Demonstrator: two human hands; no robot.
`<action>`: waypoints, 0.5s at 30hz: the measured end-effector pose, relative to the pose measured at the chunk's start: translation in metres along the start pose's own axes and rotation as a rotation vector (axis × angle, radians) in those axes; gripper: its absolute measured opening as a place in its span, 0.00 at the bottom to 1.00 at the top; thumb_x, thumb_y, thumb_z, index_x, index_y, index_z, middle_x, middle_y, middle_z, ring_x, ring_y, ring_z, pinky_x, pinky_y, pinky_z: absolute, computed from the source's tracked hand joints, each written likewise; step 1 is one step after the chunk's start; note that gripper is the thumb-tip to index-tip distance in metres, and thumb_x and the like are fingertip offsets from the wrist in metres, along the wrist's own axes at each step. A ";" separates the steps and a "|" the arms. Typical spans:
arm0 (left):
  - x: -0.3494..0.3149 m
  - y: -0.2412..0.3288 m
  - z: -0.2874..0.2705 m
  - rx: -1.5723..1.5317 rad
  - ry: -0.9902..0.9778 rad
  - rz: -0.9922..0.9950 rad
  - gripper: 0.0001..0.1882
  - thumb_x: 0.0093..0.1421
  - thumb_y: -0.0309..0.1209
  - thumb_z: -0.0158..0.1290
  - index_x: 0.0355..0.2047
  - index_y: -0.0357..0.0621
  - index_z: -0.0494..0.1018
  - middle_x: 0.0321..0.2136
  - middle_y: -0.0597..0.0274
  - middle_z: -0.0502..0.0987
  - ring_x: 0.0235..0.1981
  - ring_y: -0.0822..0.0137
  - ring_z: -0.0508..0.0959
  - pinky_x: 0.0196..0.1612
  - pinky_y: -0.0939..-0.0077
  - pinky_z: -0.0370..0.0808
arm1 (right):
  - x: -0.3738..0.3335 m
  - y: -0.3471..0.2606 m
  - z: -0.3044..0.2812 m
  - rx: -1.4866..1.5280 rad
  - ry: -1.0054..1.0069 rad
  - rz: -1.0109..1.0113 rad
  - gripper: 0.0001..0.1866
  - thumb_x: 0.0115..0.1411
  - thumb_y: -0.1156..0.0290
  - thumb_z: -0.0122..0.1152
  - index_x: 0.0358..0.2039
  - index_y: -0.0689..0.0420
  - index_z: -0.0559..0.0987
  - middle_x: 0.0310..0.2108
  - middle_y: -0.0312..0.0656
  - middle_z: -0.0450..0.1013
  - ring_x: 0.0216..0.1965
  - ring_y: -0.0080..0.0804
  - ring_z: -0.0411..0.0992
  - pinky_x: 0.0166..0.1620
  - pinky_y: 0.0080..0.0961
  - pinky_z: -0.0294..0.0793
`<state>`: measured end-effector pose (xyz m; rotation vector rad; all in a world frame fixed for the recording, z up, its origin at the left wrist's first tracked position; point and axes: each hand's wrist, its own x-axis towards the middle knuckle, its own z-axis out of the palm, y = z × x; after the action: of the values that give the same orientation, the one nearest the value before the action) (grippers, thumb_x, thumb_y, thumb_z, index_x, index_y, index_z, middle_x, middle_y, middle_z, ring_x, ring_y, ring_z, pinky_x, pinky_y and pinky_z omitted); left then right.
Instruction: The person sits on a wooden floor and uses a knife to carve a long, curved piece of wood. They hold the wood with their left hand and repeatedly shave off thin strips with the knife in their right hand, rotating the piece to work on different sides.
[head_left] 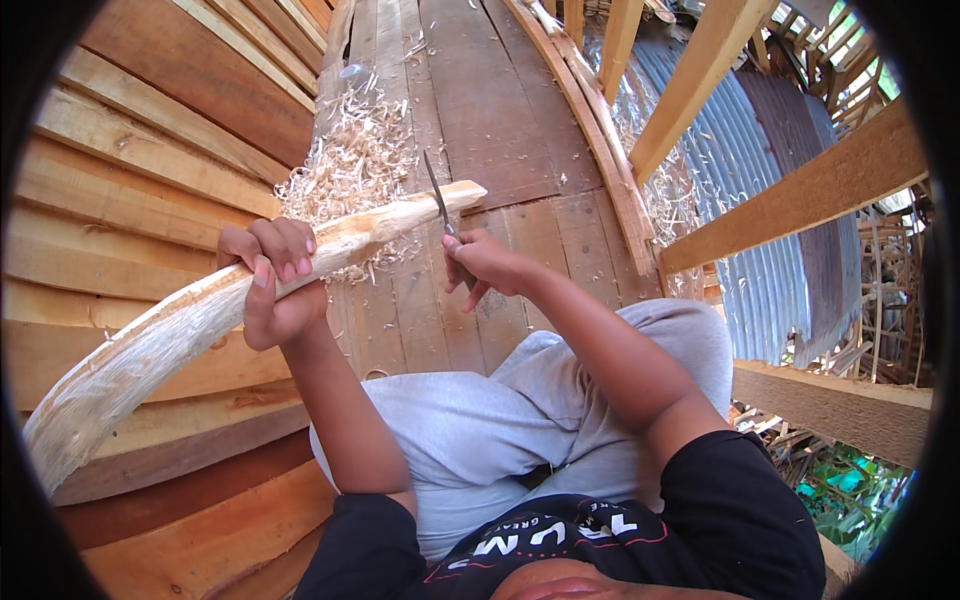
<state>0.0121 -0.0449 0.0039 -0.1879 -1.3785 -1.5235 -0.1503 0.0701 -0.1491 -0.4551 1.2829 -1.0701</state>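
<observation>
A long, pale, roughly carved piece of wood [150, 345] slants from the lower left up to the middle, thick at its near end and narrower at its far tip. My left hand [275, 275] is closed around its middle, fingers over the top edge and thumb along the near side. In my right hand [480, 265] is a knife [436, 190] with a thin dark blade, its handle mostly hidden by the fingers. The blade points away from me and crosses the wood close to its narrow tip.
Curled wood shavings [355, 150] lie heaped on the plank floor [500, 100] beyond the wood. A plank wall [130, 200] rises at the left. At the right stand a wooden railing [800, 195] and corrugated metal sheets [745, 180]. A small clear object [353, 74] sits near the shavings.
</observation>
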 end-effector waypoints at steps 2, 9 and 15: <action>0.000 -0.001 0.000 0.001 0.006 -0.001 0.08 0.52 0.29 0.48 0.26 0.47 0.58 0.16 0.65 0.61 0.20 0.72 0.64 0.32 0.72 0.63 | 0.002 0.003 -0.003 0.048 -0.043 -0.046 0.18 0.70 0.55 0.37 0.33 0.56 0.66 0.21 0.35 0.65 0.21 0.26 0.67 0.15 0.29 0.72; 0.000 0.002 0.006 -0.011 0.024 -0.021 0.07 0.52 0.27 0.48 0.26 0.47 0.59 0.17 0.65 0.63 0.20 0.72 0.65 0.32 0.73 0.64 | -0.002 -0.006 0.000 -0.070 0.010 -0.032 0.19 0.70 0.52 0.34 0.38 0.56 0.64 0.20 0.34 0.63 0.16 0.22 0.59 0.13 0.24 0.57; 0.001 0.018 0.014 0.122 0.231 -0.068 0.03 0.52 0.27 0.46 0.25 0.47 0.62 0.17 0.68 0.61 0.21 0.72 0.63 0.34 0.72 0.62 | -0.031 -0.025 0.022 -0.327 -0.051 -0.161 0.19 0.70 0.49 0.31 0.34 0.51 0.60 0.17 0.29 0.56 0.14 0.15 0.54 0.12 0.16 0.51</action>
<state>0.0177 -0.0306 0.0208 0.1089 -1.2974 -1.4613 -0.1374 0.0785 -0.1064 -0.8395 1.3985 -0.9765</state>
